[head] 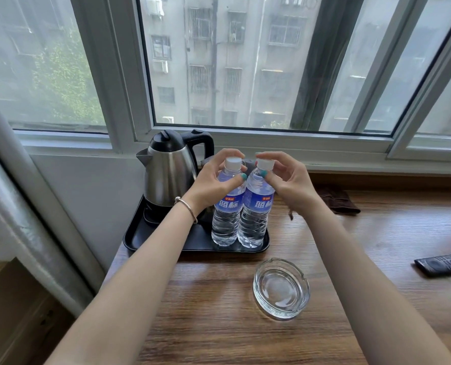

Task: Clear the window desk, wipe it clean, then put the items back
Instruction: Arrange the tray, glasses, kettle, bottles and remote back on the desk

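While both bottles stood upright at the tray's (140,239) 4 o'clock corner, touching, the left hand (214,177) pinched the left bottle (225,222) below its cap and the right hand (287,177) the right bottle (254,225); whether they were lifting or setting down was unclear.

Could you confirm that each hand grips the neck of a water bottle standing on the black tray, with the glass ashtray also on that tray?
Not quite. The head view shows the glass ashtray on the wooden desk, in front of the black tray. The rest holds: left hand and right hand each grip a bottle neck.
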### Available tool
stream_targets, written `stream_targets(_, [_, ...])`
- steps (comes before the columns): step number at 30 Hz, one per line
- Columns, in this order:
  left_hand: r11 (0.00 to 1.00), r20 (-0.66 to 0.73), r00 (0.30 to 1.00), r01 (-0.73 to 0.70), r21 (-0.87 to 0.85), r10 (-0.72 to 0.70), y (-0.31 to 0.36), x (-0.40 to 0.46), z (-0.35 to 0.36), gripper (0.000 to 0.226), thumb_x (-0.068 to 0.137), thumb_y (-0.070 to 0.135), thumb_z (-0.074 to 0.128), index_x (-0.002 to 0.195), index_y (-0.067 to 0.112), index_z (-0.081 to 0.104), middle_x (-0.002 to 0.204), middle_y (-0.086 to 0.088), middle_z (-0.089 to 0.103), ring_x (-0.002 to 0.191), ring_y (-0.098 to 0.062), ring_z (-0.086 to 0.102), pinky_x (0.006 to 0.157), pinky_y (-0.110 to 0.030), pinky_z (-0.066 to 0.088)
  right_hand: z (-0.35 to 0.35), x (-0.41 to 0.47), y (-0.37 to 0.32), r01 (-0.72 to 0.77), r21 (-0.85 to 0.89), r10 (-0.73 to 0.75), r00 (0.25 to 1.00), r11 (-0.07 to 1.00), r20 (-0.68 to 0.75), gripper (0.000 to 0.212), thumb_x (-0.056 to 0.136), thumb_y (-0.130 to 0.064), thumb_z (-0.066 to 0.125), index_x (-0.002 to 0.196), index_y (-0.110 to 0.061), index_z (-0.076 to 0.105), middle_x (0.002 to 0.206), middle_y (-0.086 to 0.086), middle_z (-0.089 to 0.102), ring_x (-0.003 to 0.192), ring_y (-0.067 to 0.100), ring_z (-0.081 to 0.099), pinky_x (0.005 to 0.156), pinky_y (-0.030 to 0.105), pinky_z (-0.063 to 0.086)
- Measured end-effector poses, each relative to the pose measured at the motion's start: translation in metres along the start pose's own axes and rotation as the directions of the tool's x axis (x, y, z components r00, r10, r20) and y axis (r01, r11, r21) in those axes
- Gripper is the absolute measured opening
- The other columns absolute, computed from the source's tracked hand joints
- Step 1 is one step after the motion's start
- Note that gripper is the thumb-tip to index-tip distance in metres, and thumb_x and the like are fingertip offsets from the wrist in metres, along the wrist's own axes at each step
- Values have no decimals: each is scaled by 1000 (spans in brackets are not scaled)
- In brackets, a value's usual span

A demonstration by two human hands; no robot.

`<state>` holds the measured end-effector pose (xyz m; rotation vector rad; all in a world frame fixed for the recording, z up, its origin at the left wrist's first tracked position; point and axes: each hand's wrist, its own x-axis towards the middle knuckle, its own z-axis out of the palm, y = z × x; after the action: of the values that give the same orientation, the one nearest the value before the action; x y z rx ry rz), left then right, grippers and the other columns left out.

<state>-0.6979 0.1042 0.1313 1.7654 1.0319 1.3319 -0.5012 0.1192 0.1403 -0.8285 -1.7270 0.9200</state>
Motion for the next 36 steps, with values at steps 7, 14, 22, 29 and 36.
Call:
stream_targets(7, [999, -31, 998, -46, 2, 46, -7, 6, 3, 36, 86, 3, 67, 116, 16, 54, 108, -6, 66, 102, -14, 64, 98, -37, 50, -6, 9, -2, 11, -98, -9, 1000, 995, 20, 34, 91, 2, 65, 116, -22, 66, 117, -5, 69, 112, 7, 65, 97, 29, 53])
stream_targets(14, [998, -54, 997, -54, 27, 55, -12, 18, -2, 39, 83, -2, 65, 114, 19, 54, 102, -5, 66, 96, -13, 65, 93, -28, 51, -1, 10, 7, 34, -83, -35, 999, 996, -9, 43, 92, 2, 62, 111, -36, 66, 114, -12, 71, 112, 16, 66, 100, 34, 52])
stream_targets(22, [998, -61, 996, -60, 14, 61, -18, 25, -2, 40, 80, -3, 67, 112, 19, 57, 103, -1, 66, 94, -10, 66, 89, -22, 50, 5, 7, 11, 26, -85, -30, 999, 996, -39, 39, 94, 4, 59, 120, -25, 63, 119, -4, 69, 117, 12, 62, 106, 42, 48])
stream_targets(29, [998, 12, 997, -70, 1, 70, -12, 16, -3, 41, 83, -4, 67, 118, 12, 54, 107, -3, 66, 101, -10, 63, 95, -24, 47, -3, 3, 12, -45, -124, 49, 998, 991, 33, 41, 95, -13, 64, 128, -38, 59, 125, -20, 64, 122, 11, 57, 105, 32, 46])
stream_targets(36, [999, 195, 980, 34, -23, -29, -8, 4, -17, 67, 79, 1, 64, 136, 26, 40, 131, -10, 53, 119, -22, 57, 98, -33, 47, -14, 3, 17, -62, -301, 113, 981, 952, 156, 88, 75, -16, 84, 137, -60, 38, 133, -26, 51, 128, 17, 51, 95, 35, 54])
